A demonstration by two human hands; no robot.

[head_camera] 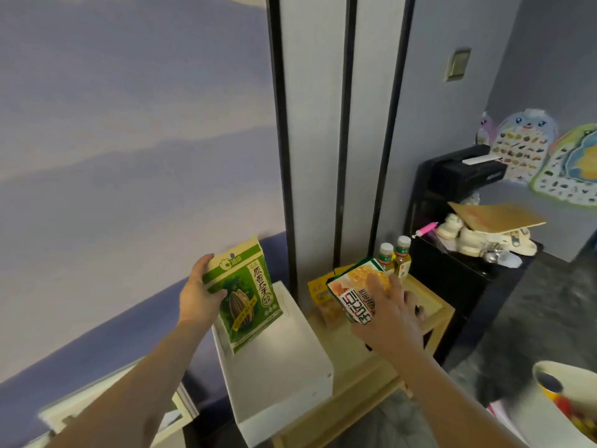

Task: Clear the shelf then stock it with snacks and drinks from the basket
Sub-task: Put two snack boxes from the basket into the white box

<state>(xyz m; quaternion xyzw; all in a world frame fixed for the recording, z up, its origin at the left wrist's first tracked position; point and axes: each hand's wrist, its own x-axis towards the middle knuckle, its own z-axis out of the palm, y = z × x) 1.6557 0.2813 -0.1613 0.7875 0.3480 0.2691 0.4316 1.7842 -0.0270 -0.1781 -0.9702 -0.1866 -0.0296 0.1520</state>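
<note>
Stocking step – left hand (200, 297) pinching green seed packet (247, 295) upright over white box (274, 360); right hand (387, 313) spread flat on orange snack packet (355, 294), shelf (433, 313) top, bottles (395, 258) at back edge – next: likely seating packet upright

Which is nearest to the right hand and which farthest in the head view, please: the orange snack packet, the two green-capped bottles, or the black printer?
From the right hand:
1. Orange snack packet: under the fingers, on the wooden shelf.
2. Two green-capped bottles: just behind the packet, at the shelf's back.
3. Black printer: farther back on the right, on the dark cabinet.
</note>
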